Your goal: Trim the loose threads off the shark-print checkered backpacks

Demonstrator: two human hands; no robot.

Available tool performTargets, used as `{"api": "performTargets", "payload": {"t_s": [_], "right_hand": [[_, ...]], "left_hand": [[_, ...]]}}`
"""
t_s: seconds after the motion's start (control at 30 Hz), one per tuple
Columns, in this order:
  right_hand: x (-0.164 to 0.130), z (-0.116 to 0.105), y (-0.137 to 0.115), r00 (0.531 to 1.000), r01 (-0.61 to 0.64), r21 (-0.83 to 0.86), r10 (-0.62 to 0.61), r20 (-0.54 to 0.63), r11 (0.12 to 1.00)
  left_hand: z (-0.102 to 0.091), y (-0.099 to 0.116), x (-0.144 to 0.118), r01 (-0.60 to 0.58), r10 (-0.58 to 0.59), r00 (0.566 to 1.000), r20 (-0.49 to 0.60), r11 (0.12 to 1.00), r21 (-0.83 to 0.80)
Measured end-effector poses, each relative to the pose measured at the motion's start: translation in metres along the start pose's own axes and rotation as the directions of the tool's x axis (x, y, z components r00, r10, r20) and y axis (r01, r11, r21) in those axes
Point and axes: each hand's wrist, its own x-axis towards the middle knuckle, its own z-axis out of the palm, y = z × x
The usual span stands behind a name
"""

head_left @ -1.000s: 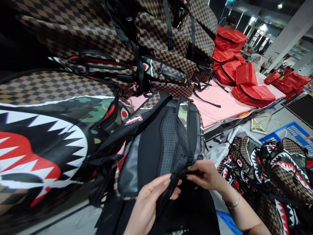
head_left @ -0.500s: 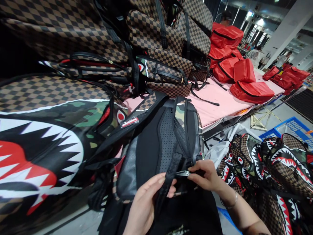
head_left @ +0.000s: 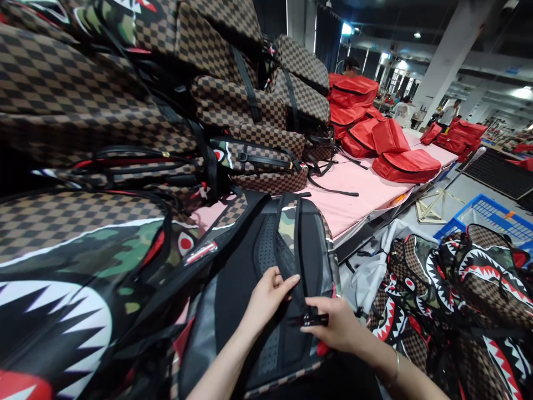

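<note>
Left hand [head_left: 266,297] pinches the strap [head_left: 287,261] on the backpack [head_left: 258,311]; right hand [head_left: 335,328] fingers grip its buckle [head_left: 312,320], which could slip, loosening the strap.

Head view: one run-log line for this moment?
left hand: grips shoulder strap | right hand: pinches black clip | backpack: back panel up

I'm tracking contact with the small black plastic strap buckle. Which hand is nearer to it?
Right. The right hand pinches the small black plastic strap buckle; the left hand grips the black strap just above it.
</note>
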Motion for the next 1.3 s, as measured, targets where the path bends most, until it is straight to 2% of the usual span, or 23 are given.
{"api": "performTargets", "payload": {"t_s": [0.1,0.17,0.23,0.3,0.37,0.4,0.47,0.53,0.57,0.63,0.7,0.77,0.8,0.87,0.9,0.93,0.97,1.03,1.1,1.17,1.23,1.3], "right_hand": [[-0.005,0.005,-0.002,1.000,-0.021,-0.052,0.021,-0.018,0.998],[-0.005,0.008,-0.002,0.999,-0.035,-0.090,0.034,-0.004,0.995],[-0.004,0.011,-0.001,1.000,-0.021,-0.160,0.024,0.018,0.987],[-0.003,0.015,-0.002,0.998,0.029,-0.269,-0.011,0.070,0.963],[-0.003,0.019,-0.004,0.989,0.096,-0.384,-0.043,0.143,0.918],[-0.003,0.021,-0.005,0.983,0.124,-0.431,-0.051,0.178,0.894],[-0.003,0.025,-0.008,0.973,0.156,-0.493,-0.046,0.228,0.856],[-0.003,0.028,-0.010,0.968,0.162,-0.530,-0.029,0.249,0.832],[-0.003,0.029,-0.010,0.965,0.169,-0.541,-0.026,0.261,0.824],[-0.004,0.029,-0.010,0.960,0.182,-0.549,-0.027,0.279,0.816],[-0.005,0.029,-0.010,0.959,0.178,-0.544,-0.019,0.284,0.820],[-0.005,0.027,-0.010,0.960,0.155,-0.538,0.002,0.280,0.828],[-0.005,0.027,-0.010,0.959,0.146,-0.535,0.013,0.282,0.832],[-0.005,0.026,-0.010,0.955,0.144,-0.528,0.023,0.297,0.837],[-0.005,0.026,-0.011,0.953,0.147,-0.523,0.022,0.303,0.840],[-0.004,0.026,-0.011,0.951,0.150,-0.516,0.020,0.309,0.843],[-0.004,0.026,-0.011,0.950,0.155,-0.508,0.013,0.312,0.847],[-0.005,0.024,-0.010,0.951,0.166,-0.492,-0.007,0.310,0.855],[-0.005,0.020,-0.007,0.957,0.168,-0.454,-0.035,0.288,0.875],[-0.002,0.012,-0.002,0.980,0.138,-0.381,-0.069,0.189,0.914],[0.007,0.000,0.007,0.998,0.066,-0.274,-0.059,0.035,0.960],[0.023,-0.014,0.021,0.991,-0.031,-0.157,0.010,-0.134,0.987]], "left_hand": [[-0.007,-0.003,0.011,-0.024,0.033,0.998,-0.062,0.989,0.145],[-0.024,-0.005,0.014,-0.011,0.055,0.983,-0.173,0.970,0.244],[-0.043,-0.006,0.015,0.008,0.087,0.951,-0.296,0.952,0.306],[-0.056,-0.004,0.016,-0.065,0.173,0.931,-0.321,0.944,0.323],[-0.058,0.002,0.017,-0.236,0.336,0.922,-0.194,0.883,0.406],[-0.055,0.006,0.017,-0.337,0.420,0.904,-0.081,0.815,0.471],[-0.043,0.017,0.018,-0.485,0.509,0.846,0.159,0.612,0.625],[-0.026,0.028,0.020,-0.547,0.486,0.810,0.329,0.421,0.724],[-0.019,0.034,0.022,-0.551,0.455,0.808,0.374,0.361,0.753],[-0.007,0.043,0.025,-0.545,0.395,0.820,0.414,0.319,0.775],[-0.004,0.053,0.026,-0.546,0.370,0.827,0.424,0.345,0.764],[-0.009,0.062,0.022,-0.586,0.386,0.809,0.443,0.493,0.642],[-0.015,0.066,0.017,-0.605,0.398,0.793,0.462,0.606,0.517],[-0.029,0.073,0.007,-0.565,0.450,0.757,0.473,0.815,0.129],[-0.037,0.075,0.003,-0.505,0.474,0.752,0.458,0.861,-0.061],[-0.044,0.076,0.001,-0.447,0.481,0.765,0.428,0.875,-0.184],[-0.051,0.075,0.001,-0.403,0.469,0.799,0.378,0.882,-0.243],[-0.061,0.068,0.009,-0.360,0.394,0.885,0.247,0.917,-0.172],[-0.068,0.057,0.023,-0.322,0.317,0.945,0.088,0.946,0.050],[-0.072,0.045,0.039,-0.280,0.288,0.958,-0.010,0.938,0.204],[-0.075,0.035,0.050,-0.280,0.299,0.954,-0.028,0.918,0.281],[-0.075,0.028,0.057,-0.295,0.320,0.948,-0.012,0.887,0.355]]}}
